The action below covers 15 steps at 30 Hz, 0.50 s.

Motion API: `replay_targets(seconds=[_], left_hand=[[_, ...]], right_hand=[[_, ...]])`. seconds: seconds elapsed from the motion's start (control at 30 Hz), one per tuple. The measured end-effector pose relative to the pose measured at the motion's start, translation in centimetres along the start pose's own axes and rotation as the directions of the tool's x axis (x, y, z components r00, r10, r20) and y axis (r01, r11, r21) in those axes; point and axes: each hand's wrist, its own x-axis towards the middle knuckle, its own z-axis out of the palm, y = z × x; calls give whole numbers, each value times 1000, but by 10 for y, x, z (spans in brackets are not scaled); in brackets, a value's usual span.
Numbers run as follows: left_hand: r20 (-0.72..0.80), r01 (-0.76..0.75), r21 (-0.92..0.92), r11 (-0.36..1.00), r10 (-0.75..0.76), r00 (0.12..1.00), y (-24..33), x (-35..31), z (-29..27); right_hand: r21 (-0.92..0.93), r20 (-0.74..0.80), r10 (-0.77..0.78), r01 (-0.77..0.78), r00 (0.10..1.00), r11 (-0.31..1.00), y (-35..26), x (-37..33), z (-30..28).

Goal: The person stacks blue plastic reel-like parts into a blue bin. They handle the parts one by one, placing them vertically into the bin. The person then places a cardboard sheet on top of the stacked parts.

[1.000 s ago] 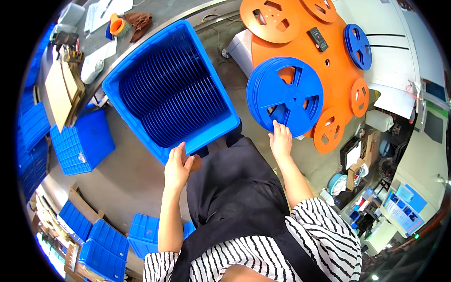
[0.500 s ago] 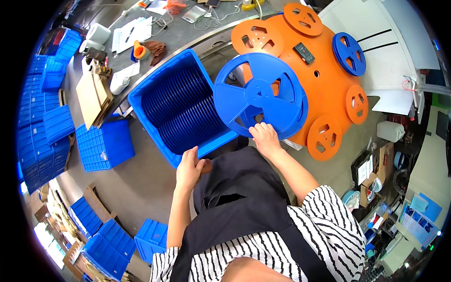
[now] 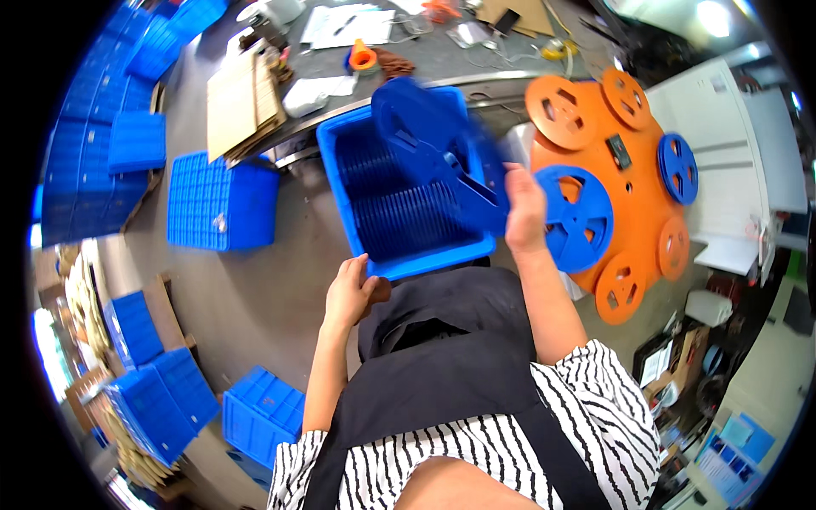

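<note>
My right hand (image 3: 525, 208) grips the rim of a blue plastic reel (image 3: 442, 157), which is tilted and blurred by motion above a blue bin (image 3: 425, 264). Rows of blue reels (image 3: 404, 219) stand on edge inside that bin, partly hidden by the held one. Close to the bin's near left corner is my left hand (image 3: 347, 291), loosely open, with no held thing visible. To the right, another blue reel (image 3: 597, 223) lies flat on the near side of a round orange turntable (image 3: 639, 217).
Several orange discs (image 3: 561, 110) and a blue reel (image 3: 677, 168) sit around the turntable. Behind the bin runs a grey workbench (image 3: 442, 64) with papers and cardboard sheets (image 3: 244, 106). Blue crates stand at left, one upturned crate (image 3: 223, 201) near the bench.
My right hand has lifted the upper blue reel off the turntable, leftward over the bin, tilting it. One blue reel stays behind there. The view has shifted; my left hand remains by the bin's corner.
</note>
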Motion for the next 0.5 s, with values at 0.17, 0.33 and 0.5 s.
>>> replay_targets(seconds=[0.17, 0.33, 0.5], left_hand=[[-154, 138, -184, 973, -167, 974, -106, -11, -72], [-188, 298, -560, 773, -469, 863, -189, -4, -111], [-336, -224, -941, 255, -606, 721, -189, 34, -144]], right_hand=[[594, 110, 426, -404, 898, 696, 14, -10, 69], [653, 138, 518, -471, 844, 593, 22, -14, 148], [532, 4, 594, -505, 804, 680, 35, -9, 185]])
